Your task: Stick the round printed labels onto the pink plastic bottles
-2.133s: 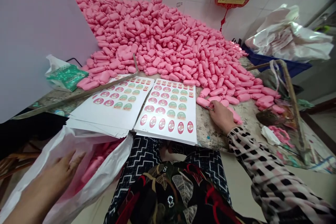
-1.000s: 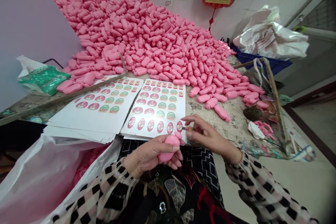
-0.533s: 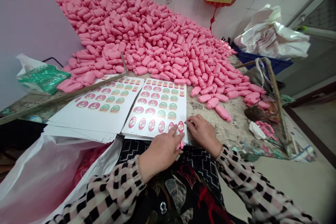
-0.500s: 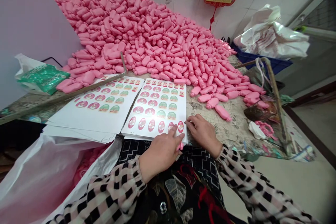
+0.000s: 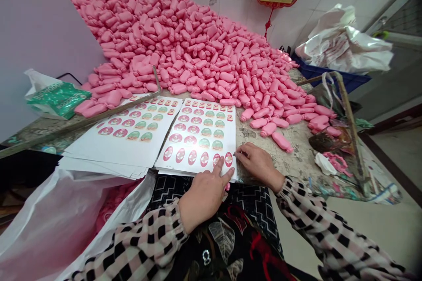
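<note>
A white sheet of stickers [image 5: 184,163] lies at the table's front edge, with oval red labels along its near row. Over its lower right corner is my left hand [image 5: 206,191], index and middle fingers stretched onto the sheet. A bit of a small pink bottle [image 5: 227,187] shows beneath this hand, its other fingers curled around it and mostly hidden. At the sheet's right edge, beside the last oval red label [image 5: 228,159], my right hand [image 5: 257,164] is closed in a pinch. A tiny dark tip shows at its fingertips, too small to name.
A large heap of pink bottles [image 5: 184,39] covers the back of the table. Further sticker sheets [image 5: 108,151] lie stacked to the left. A green-and-white packet [image 5: 59,99], a metal bar [image 5: 82,120] and a blue crate [image 5: 346,81] stand around. An open white bag [image 5: 49,228] hangs below left.
The whole view has shifted slightly, moving things a little to the right. Both hands keep nearly the same places on and beside the sheet.
</note>
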### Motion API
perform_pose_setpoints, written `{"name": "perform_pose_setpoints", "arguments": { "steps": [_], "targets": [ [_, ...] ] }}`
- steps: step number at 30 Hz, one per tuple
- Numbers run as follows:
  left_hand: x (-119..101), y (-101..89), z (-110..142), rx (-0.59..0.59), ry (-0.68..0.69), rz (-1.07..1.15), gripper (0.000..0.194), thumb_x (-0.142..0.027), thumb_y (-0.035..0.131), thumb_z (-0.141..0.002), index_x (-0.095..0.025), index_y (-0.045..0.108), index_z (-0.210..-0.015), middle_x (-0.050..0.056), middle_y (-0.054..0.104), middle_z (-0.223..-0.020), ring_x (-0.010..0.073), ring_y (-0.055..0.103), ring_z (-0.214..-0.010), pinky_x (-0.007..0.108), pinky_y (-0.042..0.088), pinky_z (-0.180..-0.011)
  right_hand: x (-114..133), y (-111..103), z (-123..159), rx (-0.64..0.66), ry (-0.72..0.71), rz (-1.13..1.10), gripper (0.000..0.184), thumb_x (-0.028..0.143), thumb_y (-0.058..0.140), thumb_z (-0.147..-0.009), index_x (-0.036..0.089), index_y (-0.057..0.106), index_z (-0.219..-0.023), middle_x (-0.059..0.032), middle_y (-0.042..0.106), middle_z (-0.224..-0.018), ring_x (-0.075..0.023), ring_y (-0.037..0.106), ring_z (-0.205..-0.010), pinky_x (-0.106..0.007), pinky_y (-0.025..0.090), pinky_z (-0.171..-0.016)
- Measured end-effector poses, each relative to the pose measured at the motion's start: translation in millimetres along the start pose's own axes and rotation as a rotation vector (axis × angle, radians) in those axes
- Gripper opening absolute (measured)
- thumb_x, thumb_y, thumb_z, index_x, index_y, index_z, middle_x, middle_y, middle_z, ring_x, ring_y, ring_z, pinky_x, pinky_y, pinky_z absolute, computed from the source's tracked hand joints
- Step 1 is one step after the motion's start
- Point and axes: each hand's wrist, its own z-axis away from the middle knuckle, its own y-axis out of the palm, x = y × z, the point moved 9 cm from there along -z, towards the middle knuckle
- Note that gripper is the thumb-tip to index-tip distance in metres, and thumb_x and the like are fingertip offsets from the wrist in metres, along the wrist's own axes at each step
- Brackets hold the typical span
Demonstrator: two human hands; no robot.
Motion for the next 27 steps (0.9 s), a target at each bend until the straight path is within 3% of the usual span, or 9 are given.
{"name": "perform_pose_setpoints", "arguments": {
  "steps": [17,23,27],
  "targets": [
    [0.7,4.3,0.9,-0.002,-0.017,-0.021,0.061,-0.030,0.047,-0.085,-0.030,0.025,-0.141,0.017,0.016,-0.150,0.0255,0.062,-0.089,0.036,0.048,-0.068,3.6,-2.2,0.6,0.029,0.029,0.097,0.025,0.037,0.043,-0.088,0.025,0.065,-0.088,-0.0015,0.064,-0.092,-0.0152,0.056,-0.079,-0.025,0.031,-0.058],
    [0.5,4.5,1.7,-0.017,-0.027,-0.020,0.061,-0.029,0.047,-0.085,-0.031,0.024,-0.141,0.017,0.017,-0.150,0.0255,0.063,-0.086,0.036,0.048,-0.066,-0.1,1.7,1.6,0.059,0.031,-0.011,0.024,0.038,0.046,-0.086,0.025,0.066,-0.086,-0.0009,0.065,-0.088,-0.0155,0.057,-0.079,-0.024,0.032,-0.060],
    [-0.4,5.9,1.6,-0.016,-0.028,-0.039,0.063,-0.028,0.047,-0.084,-0.032,0.023,-0.142,0.017,0.016,-0.150,0.0250,0.063,-0.081,0.036,0.048,-0.063,-8.9,9.8,6.2,0.071,0.118,-0.171,0.023,0.039,0.048,-0.083,0.023,0.064,-0.083,-0.0002,0.066,-0.081,-0.0149,0.057,-0.072,-0.024,0.034,-0.060]
  ]
}}
